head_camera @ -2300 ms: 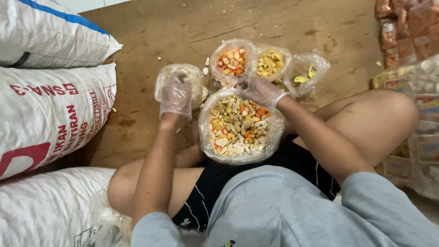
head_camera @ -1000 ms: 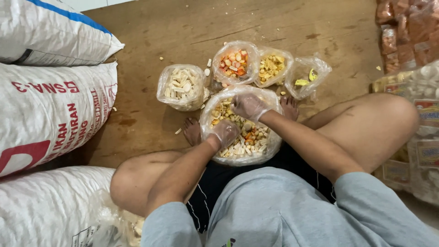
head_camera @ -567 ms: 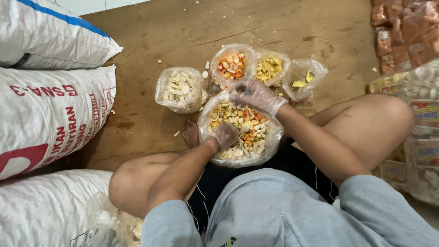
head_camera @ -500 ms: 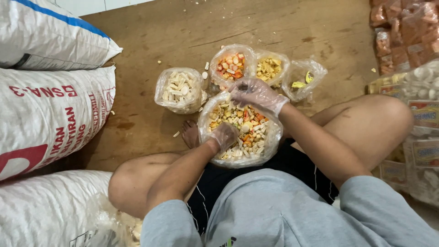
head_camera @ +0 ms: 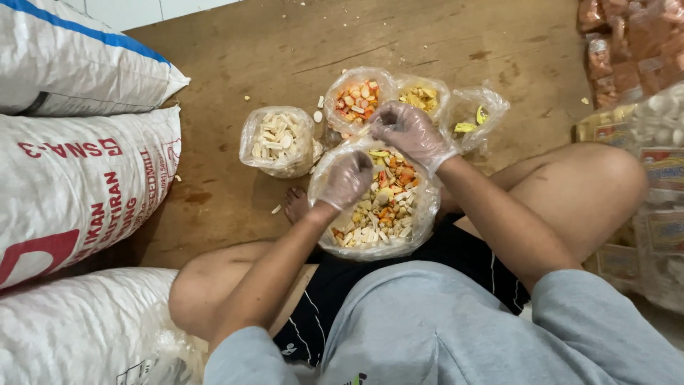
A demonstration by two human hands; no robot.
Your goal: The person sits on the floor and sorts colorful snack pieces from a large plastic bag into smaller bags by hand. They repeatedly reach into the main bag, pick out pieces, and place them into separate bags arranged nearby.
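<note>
A large clear bag (head_camera: pixel 420 214) of mixed white, yellow and orange cracker pieces sits between my crossed legs. My left hand (head_camera: pixel 345 178), in a thin plastic glove, hovers over the bag's near-left part, curled into a fist; its contents are hidden. My right hand (head_camera: pixel 407 130), also gloved, is at the bag's far rim with fingertips pinched on a small pale piece. Beyond lie smaller bags: white pieces (head_camera: pixel 280 137), orange pieces (head_camera: pixel 355 98), yellow pieces (head_camera: pixel 422 95) and a nearly empty one (head_camera: pixel 479 115).
Big white woven sacks (head_camera: pixel 78 178) are stacked along the left. Packets of orange and white crackers (head_camera: pixel 645 93) are piled at the right. Crumbs dot the brown wooden floor (head_camera: pixel 285 43). My bare foot (head_camera: pixel 294 204) rests beside the large bag.
My left hand has lifted from the near side of the large bag and moved up and away, closed. My right hand has shifted slightly farther, toward the orange and yellow bags.
</note>
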